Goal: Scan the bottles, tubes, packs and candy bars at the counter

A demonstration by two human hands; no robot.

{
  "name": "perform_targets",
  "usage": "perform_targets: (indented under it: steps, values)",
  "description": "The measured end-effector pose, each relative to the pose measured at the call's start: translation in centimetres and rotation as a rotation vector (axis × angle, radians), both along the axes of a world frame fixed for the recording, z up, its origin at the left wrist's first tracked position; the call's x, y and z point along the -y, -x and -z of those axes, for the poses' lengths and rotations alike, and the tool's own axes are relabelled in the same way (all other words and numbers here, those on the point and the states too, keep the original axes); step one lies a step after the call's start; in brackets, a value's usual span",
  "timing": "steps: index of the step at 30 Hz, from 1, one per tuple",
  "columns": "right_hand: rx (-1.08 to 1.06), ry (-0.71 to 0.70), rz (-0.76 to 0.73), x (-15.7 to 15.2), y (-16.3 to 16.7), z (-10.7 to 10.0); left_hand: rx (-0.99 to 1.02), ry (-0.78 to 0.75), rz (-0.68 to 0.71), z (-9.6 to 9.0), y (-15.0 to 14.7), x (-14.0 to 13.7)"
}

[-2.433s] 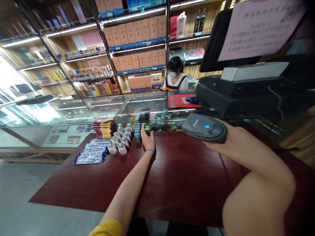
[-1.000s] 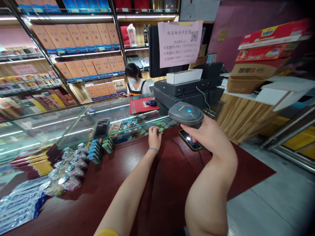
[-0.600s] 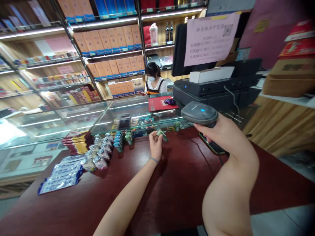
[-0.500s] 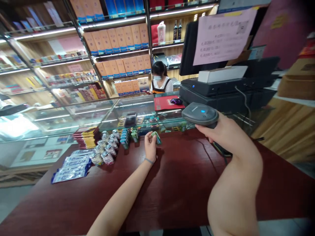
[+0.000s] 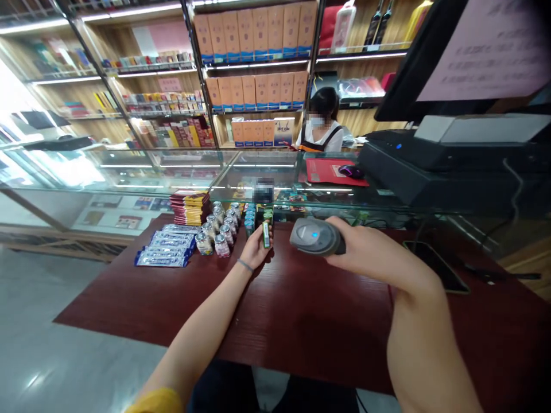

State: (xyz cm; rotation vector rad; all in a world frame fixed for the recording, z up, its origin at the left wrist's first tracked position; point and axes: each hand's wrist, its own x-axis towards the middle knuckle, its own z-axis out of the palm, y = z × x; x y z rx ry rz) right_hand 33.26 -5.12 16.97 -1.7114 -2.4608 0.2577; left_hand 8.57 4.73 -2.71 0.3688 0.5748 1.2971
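My left hand is closed on a small green pack, whose side with a white label is turned up. Just to the right, my right hand grips a dark grey barcode scanner with a lit blue light. The scanner's head points left towards the pack, a short gap apart. Beyond my left hand stand rows of small blue-green packs. Left of these are two rows of lidded jars, a stack of red and yellow packets and silver-blue sachets.
A glass display counter runs behind the wooden table. On it are a red mat, a mouse and a black till under a monitor. A phone-like dark slab lies at right. A person sits behind the counter.
The view has swung right and down. My left hand has turned the green pack so its label faces up. The scanner in my right hand has come closer to it.
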Motion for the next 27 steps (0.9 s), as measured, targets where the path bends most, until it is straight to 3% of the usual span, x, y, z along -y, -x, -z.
perform_targets:
  steps: [7, 15, 27]
  values:
    - [0.161, 0.023, -0.066, 1.4, 1.9, 0.3, 0.048, 0.064, -0.025, 0.6, 0.0, -0.4]
    - [0.173, 0.018, -0.088, 1.3, 3.4, 0.3, 0.097, 0.067, -0.013, 0.9, 0.1, -0.9]
    - [0.209, -0.04, -0.006, 0.7, 1.9, 0.2, -0.056, 0.013, -0.066, 0.3, -0.1, -0.3]
